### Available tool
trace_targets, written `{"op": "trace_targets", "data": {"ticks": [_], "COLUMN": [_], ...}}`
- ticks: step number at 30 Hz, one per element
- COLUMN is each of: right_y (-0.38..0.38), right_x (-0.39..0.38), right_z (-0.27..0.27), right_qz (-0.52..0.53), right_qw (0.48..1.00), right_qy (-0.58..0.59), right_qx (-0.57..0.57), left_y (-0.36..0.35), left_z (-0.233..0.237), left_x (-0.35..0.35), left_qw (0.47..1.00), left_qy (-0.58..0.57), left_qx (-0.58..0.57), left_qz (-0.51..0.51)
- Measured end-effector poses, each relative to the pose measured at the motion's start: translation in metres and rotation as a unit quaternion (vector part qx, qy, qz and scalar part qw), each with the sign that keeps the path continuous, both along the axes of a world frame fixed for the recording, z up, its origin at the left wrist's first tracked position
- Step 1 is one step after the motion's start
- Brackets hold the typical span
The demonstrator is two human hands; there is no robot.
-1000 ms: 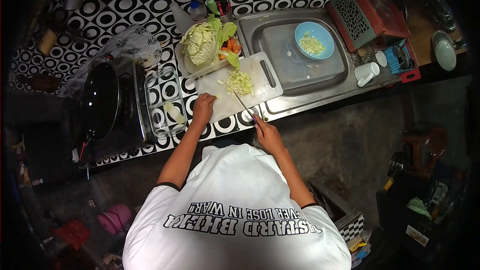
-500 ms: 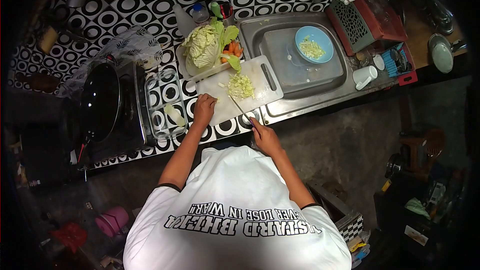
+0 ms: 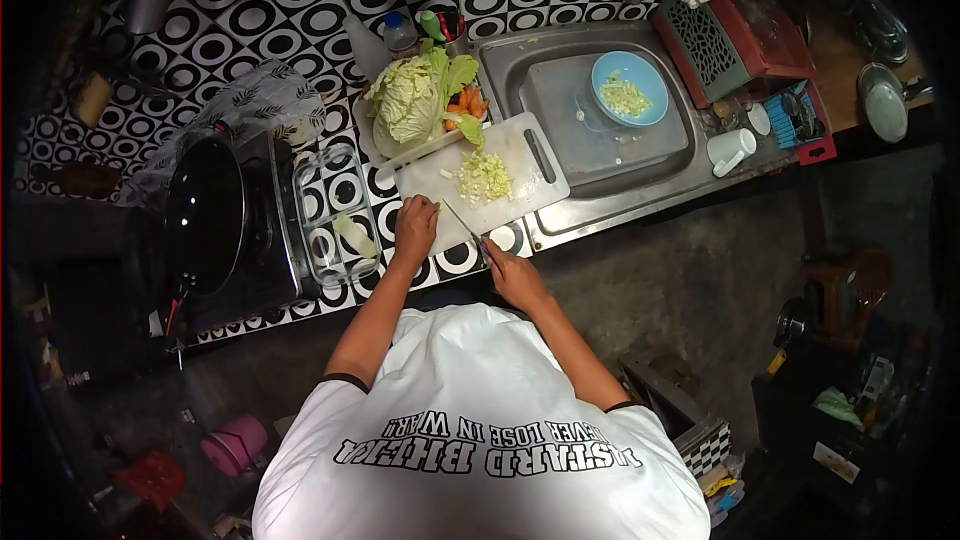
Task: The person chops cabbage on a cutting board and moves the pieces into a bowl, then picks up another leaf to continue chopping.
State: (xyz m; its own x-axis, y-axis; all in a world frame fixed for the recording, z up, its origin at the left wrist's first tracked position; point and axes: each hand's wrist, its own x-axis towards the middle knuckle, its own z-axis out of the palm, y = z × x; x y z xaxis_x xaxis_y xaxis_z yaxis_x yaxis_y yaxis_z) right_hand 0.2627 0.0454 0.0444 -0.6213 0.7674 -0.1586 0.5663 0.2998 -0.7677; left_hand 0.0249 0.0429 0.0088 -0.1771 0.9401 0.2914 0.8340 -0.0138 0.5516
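A white cutting board (image 3: 520, 157) lies on the tiled counter beside the sink. Chopped cabbage (image 3: 484, 176) is heaped on its middle. My left hand (image 3: 417, 225) is closed at the board's left edge, fingertips pressed on a small pale piece of cabbage. My right hand (image 3: 512, 272) grips the handle of a knife (image 3: 462, 221), whose blade points up and left across the board, its tip near my left fingers. Behind the board, a head of cabbage (image 3: 407, 103) and carrots (image 3: 466, 108) sit in a tray.
A light-blue bowl (image 3: 655, 90) with chopped cabbage stands over the sink (image 3: 508, 52). To the left are a glass dish (image 3: 318, 190) holding a leaf piece and a black pan (image 3: 205, 215) on the stove. A white mug (image 3: 728, 151) is right of the sink.
The knife and my right hand have moved left, bringing the blade closer to my left fingers. My left hand has shifted slightly right and down.
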Motion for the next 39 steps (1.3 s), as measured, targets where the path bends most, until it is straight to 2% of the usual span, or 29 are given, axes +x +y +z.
{"op": "trace_targets", "data": {"ticks": [2, 4, 15, 17, 21, 32, 39], "right_y": [-0.003, -0.009, -0.037, -0.037, -0.035, -0.026, -0.029], "right_x": [-0.010, -0.019, -0.055, -0.057, -0.053, -0.056, -0.062], "right_z": [-0.001, -0.006, -0.010, -0.010, -0.009, -0.013, -0.002], "right_qz": [-0.005, -0.030, -0.068, -0.052, -0.038, 0.048, 0.064], "right_qw": [1.000, 0.998, 0.997, 0.997, 0.998, 0.985, 0.984], "right_qy": [-0.008, 0.032, -0.012, -0.053, -0.050, -0.151, -0.161], "right_qx": [0.004, 0.035, 0.039, -0.002, 0.007, 0.068, 0.052], "left_y": [0.002, 0.002, 0.000, 0.000, 0.000, 0.001, 0.001], "left_z": [-0.002, -0.007, -0.013, -0.014, -0.013, -0.016, -0.014], "left_x": [-0.002, -0.004, -0.008, -0.008, -0.007, -0.003, -0.001], "left_qw": [1.000, 1.000, 0.999, 0.999, 0.999, 0.998, 0.998], "left_qy": [0.002, 0.008, -0.034, -0.037, -0.039, -0.055, -0.042], "left_qx": [0.002, 0.017, 0.025, 0.032, 0.022, 0.017, 0.006], "left_qz": [-0.003, -0.011, -0.015, -0.009, -0.001, 0.034, 0.041]}}
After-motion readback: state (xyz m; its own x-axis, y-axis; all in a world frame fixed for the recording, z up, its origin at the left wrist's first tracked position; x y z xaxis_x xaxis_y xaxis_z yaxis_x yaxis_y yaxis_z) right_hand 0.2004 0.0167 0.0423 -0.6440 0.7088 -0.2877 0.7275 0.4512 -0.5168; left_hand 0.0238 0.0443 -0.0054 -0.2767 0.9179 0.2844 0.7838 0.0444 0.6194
